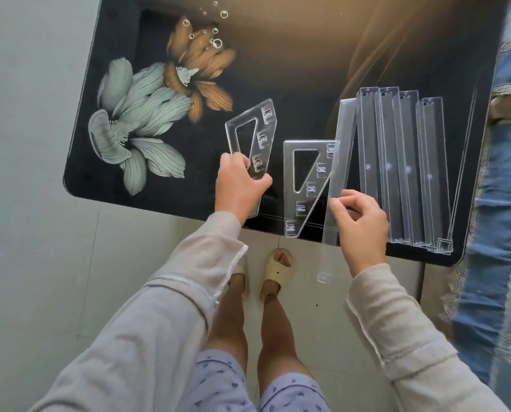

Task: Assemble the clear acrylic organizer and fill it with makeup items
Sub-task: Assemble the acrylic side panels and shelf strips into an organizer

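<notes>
1. Closest to me hung my pale sleeves (165, 307), and beneath them my slippers (273, 275) stood on the tiled floor (40, 263).
2. My left grip (239, 182) curled round the near end of one clear side panel (252, 135), thumb on its right edge. The panel's long axis ran away from me, leaning slightly right, with the wide end far and the slotted edge to the right.
3. My right grip (359, 221) pinched a long clear strip (339, 173) between thumb and fingertips. It ran near to far, its far end tipped right and its near end hanging past the bench (278, 69) edge over the floor.
4. Between my grips a second side panel (303, 185) lay flat on the dark flowered bench, wide end far; the strip crossed its far right corner.
5. Just right of the strip, a row of long clear trays (397, 168) lay side by side, roughly parallel to it and crowding my right grip. Blue patterned fabric (510, 173) lay beyond the bench's right edge.
</notes>
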A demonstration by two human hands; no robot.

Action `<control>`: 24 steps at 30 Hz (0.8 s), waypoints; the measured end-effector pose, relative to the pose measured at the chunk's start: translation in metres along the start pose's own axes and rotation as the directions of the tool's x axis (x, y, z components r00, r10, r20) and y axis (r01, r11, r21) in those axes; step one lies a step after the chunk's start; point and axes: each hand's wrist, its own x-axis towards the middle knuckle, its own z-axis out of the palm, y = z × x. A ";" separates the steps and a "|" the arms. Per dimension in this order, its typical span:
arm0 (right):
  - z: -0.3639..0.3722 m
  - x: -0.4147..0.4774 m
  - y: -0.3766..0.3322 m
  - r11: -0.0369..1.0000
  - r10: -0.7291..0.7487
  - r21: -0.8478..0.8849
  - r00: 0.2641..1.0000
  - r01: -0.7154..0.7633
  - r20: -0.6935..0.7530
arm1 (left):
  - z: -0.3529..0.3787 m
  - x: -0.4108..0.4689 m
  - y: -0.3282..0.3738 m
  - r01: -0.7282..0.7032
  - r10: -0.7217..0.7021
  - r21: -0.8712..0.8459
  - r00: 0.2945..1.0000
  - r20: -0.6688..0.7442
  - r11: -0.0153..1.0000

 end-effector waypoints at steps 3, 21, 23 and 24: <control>0.002 0.002 -0.004 0.999 -0.024 0.039 0.998 0.022 0.057 | -0.020 0.005 -0.012 0.044 -0.041 -0.161 0.999 0.025 0.986; 0.046 0.023 -0.039 0.671 -0.310 -0.422 0.748 0.610 0.587 | -0.100 0.035 -0.072 0.151 -0.057 -0.309 0.954 0.295 0.939; 0.045 0.025 -0.037 0.625 -0.315 -0.454 0.738 0.635 0.597 | -0.103 0.037 -0.070 0.156 -0.062 -0.289 0.949 0.310 0.945; 0.044 0.025 -0.035 0.600 -0.316 -0.467 0.729 0.649 0.607 | -0.103 0.038 -0.069 0.157 -0.063 -0.285 0.947 0.314 0.946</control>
